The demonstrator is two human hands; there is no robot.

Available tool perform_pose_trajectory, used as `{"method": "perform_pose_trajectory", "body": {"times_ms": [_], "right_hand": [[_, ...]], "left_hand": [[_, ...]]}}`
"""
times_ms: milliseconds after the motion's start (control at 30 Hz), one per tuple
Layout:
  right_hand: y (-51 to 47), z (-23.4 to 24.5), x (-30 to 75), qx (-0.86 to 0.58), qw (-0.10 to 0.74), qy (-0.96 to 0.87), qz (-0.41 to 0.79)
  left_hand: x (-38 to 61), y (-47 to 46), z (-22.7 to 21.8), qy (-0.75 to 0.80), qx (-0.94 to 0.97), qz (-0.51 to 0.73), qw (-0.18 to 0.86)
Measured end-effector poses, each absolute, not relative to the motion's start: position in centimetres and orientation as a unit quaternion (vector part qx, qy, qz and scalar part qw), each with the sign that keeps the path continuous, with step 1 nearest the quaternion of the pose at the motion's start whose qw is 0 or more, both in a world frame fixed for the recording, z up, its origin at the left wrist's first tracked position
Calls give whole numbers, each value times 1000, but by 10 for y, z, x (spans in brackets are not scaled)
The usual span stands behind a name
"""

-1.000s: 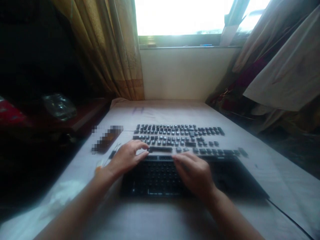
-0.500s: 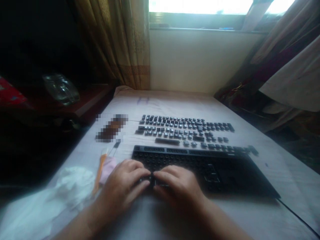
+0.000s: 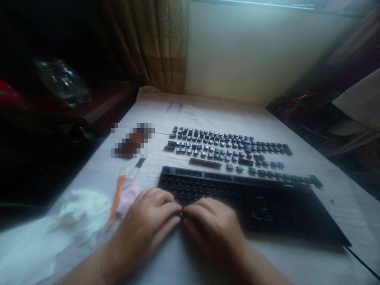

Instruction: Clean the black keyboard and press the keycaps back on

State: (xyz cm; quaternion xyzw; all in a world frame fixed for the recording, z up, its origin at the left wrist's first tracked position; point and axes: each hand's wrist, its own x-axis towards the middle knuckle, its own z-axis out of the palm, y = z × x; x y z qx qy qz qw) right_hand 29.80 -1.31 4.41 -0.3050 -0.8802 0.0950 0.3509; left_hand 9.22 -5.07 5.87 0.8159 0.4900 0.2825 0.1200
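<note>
Small black plastic keycaps [image 3: 211,139] are laid in rows beyond the seemingly stripped, long black keyboard [image 3: 233,194]; whether anything is pinched by the curled left hand [image 3: 152,217] or right hand [image 3: 218,225] cannot be told.

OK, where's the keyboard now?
Head view: the keyboard lies right of centre, nearer than the loose keys; left hand and right hand hide its near-left corner.
</note>
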Motion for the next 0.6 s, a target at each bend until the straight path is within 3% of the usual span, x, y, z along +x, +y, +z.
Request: {"method": "perform_pose_trajectory", "body": {"times_ms": [600], "right_hand": [[-14, 47, 298, -326, 322, -880, 123]], "left_hand": [[90, -51, 56, 512, 798, 280, 152]]}}
